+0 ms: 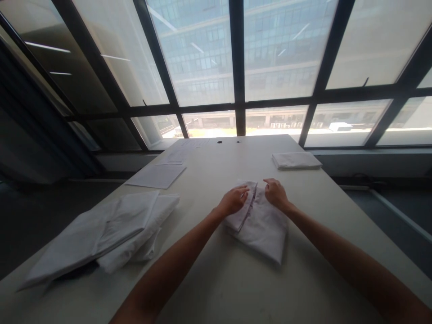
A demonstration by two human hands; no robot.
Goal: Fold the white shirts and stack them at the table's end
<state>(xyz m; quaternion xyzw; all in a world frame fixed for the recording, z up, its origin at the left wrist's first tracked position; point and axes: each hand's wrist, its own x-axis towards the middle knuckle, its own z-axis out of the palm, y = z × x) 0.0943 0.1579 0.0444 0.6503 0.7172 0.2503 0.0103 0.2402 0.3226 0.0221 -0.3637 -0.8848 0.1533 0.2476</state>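
1. I see my left hand [234,200] curled over the folded flap of a white cloth [261,225], fingers pinching its edge.
2. My right hand [276,193] rests on the cloth's far corner, fingers bent and pressing down.
3. The cloth lies mid-table [216,279], partly folded.
4. A loose pile of white fabric [111,234] lies well to the left.
5. A folded stack [297,160] sits far right; papers [155,175] lie far left.
6. Nothing lies between the hands and the cloth.
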